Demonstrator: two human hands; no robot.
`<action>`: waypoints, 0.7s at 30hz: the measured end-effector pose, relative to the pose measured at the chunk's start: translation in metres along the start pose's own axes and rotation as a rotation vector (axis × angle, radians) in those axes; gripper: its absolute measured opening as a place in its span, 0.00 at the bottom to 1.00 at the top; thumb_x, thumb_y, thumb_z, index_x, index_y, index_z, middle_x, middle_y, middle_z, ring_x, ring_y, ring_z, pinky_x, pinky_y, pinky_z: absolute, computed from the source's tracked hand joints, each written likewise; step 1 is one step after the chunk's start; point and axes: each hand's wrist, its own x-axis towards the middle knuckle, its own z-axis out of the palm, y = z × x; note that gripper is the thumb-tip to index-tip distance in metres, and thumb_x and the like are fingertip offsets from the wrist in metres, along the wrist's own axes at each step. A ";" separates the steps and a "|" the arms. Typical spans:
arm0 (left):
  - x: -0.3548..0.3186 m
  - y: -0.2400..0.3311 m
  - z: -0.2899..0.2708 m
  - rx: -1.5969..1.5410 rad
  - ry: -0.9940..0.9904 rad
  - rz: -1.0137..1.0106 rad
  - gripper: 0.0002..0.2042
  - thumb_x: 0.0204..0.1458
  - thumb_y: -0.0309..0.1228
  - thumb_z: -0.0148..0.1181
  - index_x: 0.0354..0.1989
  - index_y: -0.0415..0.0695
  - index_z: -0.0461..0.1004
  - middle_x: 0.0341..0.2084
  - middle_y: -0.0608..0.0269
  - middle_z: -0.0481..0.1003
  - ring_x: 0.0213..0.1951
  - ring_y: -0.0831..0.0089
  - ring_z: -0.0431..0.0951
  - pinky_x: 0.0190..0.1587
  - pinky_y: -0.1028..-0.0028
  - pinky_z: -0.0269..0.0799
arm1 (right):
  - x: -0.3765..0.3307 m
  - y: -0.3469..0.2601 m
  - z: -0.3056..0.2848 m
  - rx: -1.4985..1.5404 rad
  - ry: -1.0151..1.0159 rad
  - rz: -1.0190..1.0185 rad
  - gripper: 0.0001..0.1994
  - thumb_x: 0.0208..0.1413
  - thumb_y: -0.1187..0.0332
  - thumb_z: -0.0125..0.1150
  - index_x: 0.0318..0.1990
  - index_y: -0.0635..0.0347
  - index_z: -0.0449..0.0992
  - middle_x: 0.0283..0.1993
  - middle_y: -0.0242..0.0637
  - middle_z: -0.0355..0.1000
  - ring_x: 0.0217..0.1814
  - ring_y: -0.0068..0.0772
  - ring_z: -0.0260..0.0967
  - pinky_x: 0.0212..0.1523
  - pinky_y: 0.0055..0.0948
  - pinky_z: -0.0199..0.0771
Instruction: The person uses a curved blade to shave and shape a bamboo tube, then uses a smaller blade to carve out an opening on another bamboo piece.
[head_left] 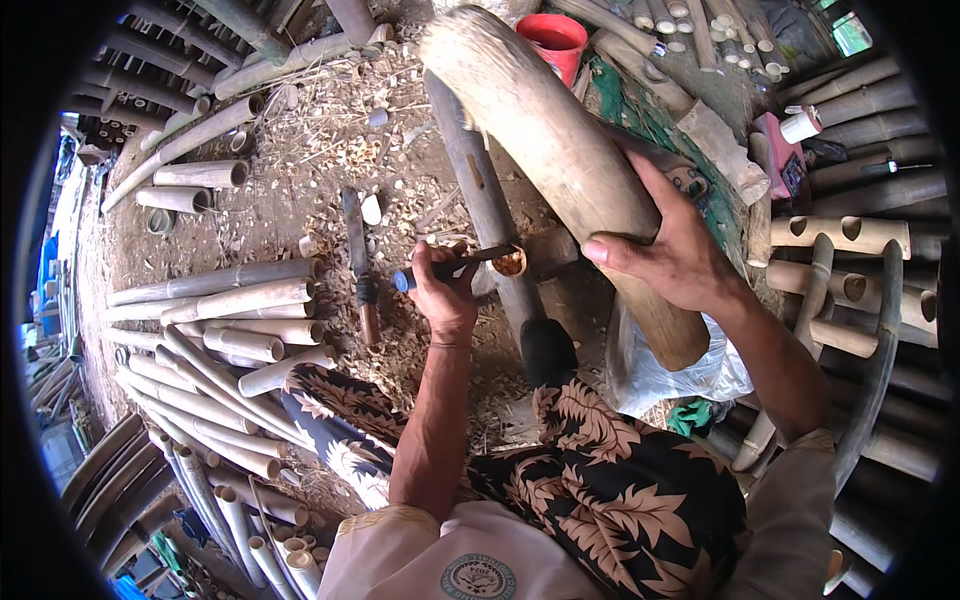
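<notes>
My left hand is closed around a dark chisel with a blue butt end. Its far tip reaches a round hole in a grey bamboo pole, and pale shavings show inside the hole. The pole lies lengthwise in front of me, its near end covered in black. Above and right of it, my right hand grips a thick, pale wooden mallet, raised at a slant. The mallet is worn at its far end and hides part of the ground.
A knife lies on the chip-strewn ground left of the pole. Cut bamboo tubes are piled at the left; bamboo pieces with holes stand at the right. A red bucket is at the back, a clear plastic bag beneath the mallet.
</notes>
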 end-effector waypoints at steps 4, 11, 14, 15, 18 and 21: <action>-0.001 -0.004 0.003 0.061 0.003 0.035 0.15 0.56 0.42 0.59 0.26 0.44 0.67 0.24 0.65 0.69 0.33 0.66 0.77 0.32 0.62 0.78 | 0.013 -0.010 0.005 -0.069 -0.055 -0.178 0.49 0.44 0.60 0.75 0.69 0.68 0.50 0.66 0.49 0.59 0.68 0.41 0.57 0.68 0.35 0.55; -0.015 -0.046 0.027 0.512 -0.078 0.572 0.18 0.62 0.37 0.50 0.51 0.34 0.67 0.43 0.58 0.74 0.44 0.65 0.74 0.52 0.67 0.70 | 0.058 0.010 0.026 -1.288 -0.349 -0.625 0.43 0.50 0.69 0.65 0.70 0.18 0.49 0.50 0.41 0.65 0.33 0.35 0.70 0.26 0.24 0.77; -0.010 -0.043 0.030 0.456 -0.113 0.130 0.21 0.63 0.45 0.46 0.48 0.36 0.68 0.40 0.59 0.74 0.44 0.63 0.74 0.59 0.60 0.64 | 0.068 -0.024 0.019 -1.254 -0.166 -0.760 0.38 0.56 0.71 0.56 0.70 0.20 0.49 0.47 0.40 0.64 0.31 0.35 0.68 0.24 0.22 0.75; 0.008 -0.053 -0.001 0.528 -0.214 0.233 0.21 0.62 0.45 0.49 0.49 0.37 0.67 0.42 0.58 0.74 0.46 0.63 0.73 0.58 0.61 0.66 | 0.061 -0.034 0.026 -1.154 -0.052 -0.792 0.41 0.52 0.67 0.63 0.70 0.22 0.50 0.48 0.39 0.64 0.33 0.35 0.68 0.29 0.27 0.77; 0.044 -0.071 -0.066 0.617 -0.371 0.471 0.22 0.60 0.42 0.56 0.54 0.39 0.65 0.47 0.57 0.72 0.49 0.65 0.72 0.54 0.67 0.70 | 0.047 -0.028 0.047 -0.528 -0.064 -0.743 0.48 0.42 0.62 0.74 0.71 0.26 0.50 0.48 0.40 0.65 0.36 0.35 0.69 0.33 0.29 0.79; 0.022 -0.061 -0.029 0.604 -0.497 0.478 0.20 0.59 0.34 0.57 0.56 0.38 0.66 0.46 0.58 0.74 0.47 0.72 0.73 0.46 0.74 0.71 | 0.041 0.001 0.031 -1.036 -0.420 -0.269 0.50 0.43 0.66 0.72 0.72 0.26 0.47 0.51 0.45 0.64 0.38 0.39 0.72 0.34 0.31 0.79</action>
